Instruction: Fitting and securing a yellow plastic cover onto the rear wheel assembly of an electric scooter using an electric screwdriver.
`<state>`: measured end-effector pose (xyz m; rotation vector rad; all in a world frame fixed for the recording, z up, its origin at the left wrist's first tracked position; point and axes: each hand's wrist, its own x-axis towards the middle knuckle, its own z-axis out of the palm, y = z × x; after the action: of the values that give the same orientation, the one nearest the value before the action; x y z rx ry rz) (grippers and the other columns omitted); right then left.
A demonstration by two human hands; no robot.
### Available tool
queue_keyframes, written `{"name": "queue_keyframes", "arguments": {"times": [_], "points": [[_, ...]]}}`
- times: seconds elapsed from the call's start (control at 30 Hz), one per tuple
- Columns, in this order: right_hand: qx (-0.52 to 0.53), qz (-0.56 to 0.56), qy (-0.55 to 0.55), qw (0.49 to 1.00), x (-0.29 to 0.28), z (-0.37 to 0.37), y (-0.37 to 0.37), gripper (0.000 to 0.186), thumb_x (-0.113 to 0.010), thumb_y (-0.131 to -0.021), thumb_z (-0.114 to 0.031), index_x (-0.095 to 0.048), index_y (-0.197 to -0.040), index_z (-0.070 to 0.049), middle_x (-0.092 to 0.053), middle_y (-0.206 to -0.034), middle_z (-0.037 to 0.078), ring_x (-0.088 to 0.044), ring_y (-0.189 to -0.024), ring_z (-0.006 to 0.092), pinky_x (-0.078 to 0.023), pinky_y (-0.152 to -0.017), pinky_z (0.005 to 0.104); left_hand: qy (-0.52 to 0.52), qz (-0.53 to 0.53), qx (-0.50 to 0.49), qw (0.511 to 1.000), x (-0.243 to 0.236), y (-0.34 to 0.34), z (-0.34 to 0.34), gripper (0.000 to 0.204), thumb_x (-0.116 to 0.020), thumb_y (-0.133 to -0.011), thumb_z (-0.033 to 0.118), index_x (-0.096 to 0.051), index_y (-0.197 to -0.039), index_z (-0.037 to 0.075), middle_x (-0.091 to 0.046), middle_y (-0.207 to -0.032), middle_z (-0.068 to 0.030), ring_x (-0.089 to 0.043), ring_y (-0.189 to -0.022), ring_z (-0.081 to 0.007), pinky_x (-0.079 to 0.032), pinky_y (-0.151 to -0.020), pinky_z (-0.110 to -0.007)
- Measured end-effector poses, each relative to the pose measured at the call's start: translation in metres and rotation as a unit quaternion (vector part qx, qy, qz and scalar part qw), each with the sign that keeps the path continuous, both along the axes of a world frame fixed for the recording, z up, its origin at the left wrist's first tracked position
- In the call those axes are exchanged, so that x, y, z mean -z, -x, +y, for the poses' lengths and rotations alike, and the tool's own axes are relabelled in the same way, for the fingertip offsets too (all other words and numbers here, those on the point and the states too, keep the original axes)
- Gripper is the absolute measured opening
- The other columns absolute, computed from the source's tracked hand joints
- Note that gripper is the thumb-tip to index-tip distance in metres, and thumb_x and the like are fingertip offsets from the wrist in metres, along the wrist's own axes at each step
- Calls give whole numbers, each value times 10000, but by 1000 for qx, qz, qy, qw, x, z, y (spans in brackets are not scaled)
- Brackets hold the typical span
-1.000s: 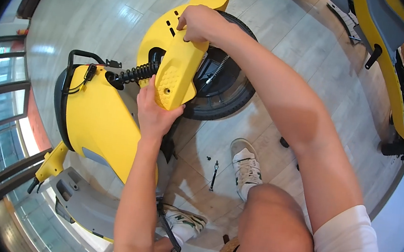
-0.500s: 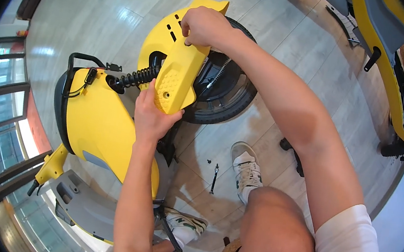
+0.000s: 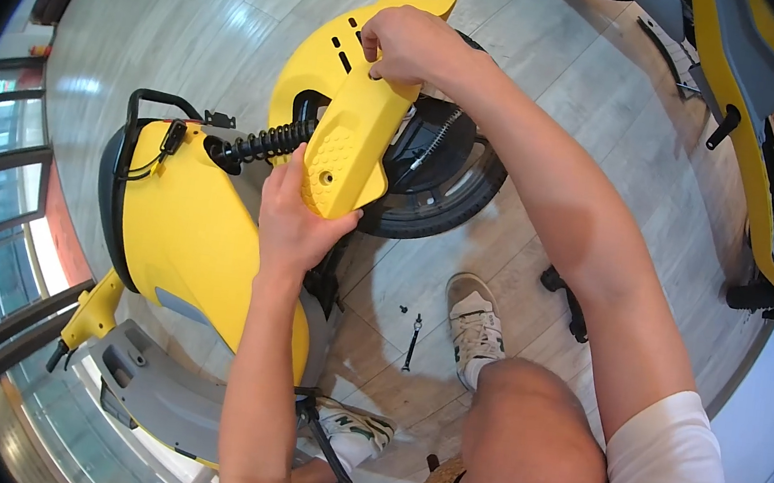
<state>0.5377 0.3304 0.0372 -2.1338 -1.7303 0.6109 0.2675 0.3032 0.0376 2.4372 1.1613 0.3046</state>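
- Clasping yellow cover (image 3: 339, 160) by its lower end in left hand (image 3: 298, 227), spreading thumb and fingers to opposite edges.
- Holding it aslant across part of wheel (image 3: 460, 209), beside black spring (image 3: 270, 140).
- Bending right hand (image 3: 404, 48) over its upper end; being unable to tell whether gripping.
- Noting yellow scooter body (image 3: 184, 218) leftward, slim dark tool (image 3: 412, 345) on floor (image 3: 568, 81) near shoe (image 3: 473, 328).

Bright light fills the scene, with the windows (image 3: 6, 189) on the left glowing almost white. Glare spots shine on the glossy floor (image 3: 181, 37) at upper left, while soft shadows lie around the small wrench (image 3: 413, 343) and a darker patch crosses the right arm (image 3: 588, 241). The yellow cover (image 3: 355, 143) looks sharp, without evident blur. Straight edges bow toward the softer rim, and blackness fills the corners.
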Motion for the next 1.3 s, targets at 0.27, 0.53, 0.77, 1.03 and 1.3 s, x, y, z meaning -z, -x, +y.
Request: {"name": "queue_keyframes", "arguments": {"times": [0.27,0.53,0.77,1.03,1.3], "points": [[-86,-37,41,995,-6,23,-5,277,-842,-719,-185,-714,-937,-71,-722,-869,98,-704,-874,281,-566,-736,407,24,12,-27,999,1,-3,-4,1010,-900,-564,268,-465,-1427,-25,-577,-1194,-201,-550,-1134,-388,-478,-984,-453],[-66,-12,56,996,-2,19,-9,283,-847,-719,-212,-727,-950,-103,-717,-900,87,-701,-876,274,-570,-755,396,28,7,27,999,-3,4,10,968,-888,-565,256,-493,-1402,-28,-615,-1126,-194,-610,-1069,-368,-499,-944,-424],[-41,32,40,998,12,13,-12,328,-853,-715,-234,-715,-979,-98,-713,-1020,99,-687,-953,288,-562,-807,394,52,15,22,998,-12,3,12,968,-881,-570,258,-490,-1414,-11,-605,-1182,-197,-580,-1144,-356,-471,-1000,-420],[-36,30,34,998,10,12,-11,333,-859,-717,-199,-710,-991,-81,-723,-985,96,-690,-942,278,-559,-813,382,25,5,-15,1000,1,2,-6,1106,-956,-531,269,-435,-1472,13,-546,-1299,-201,-521,-1208,-377,-443,-1041,-448],[-21,-42,-103,994,13,-14,3,163,-825,-743,-143,-739,-857,-65,-736,-916,110,-703,-912,307,-566,-802,408,134,18,-13,991,-9,44,-1,1199,-959,-532,145,-325,-1541,17,-517,-1376,-191,-497,-1281,-365,-424,-1082,-418]]}}
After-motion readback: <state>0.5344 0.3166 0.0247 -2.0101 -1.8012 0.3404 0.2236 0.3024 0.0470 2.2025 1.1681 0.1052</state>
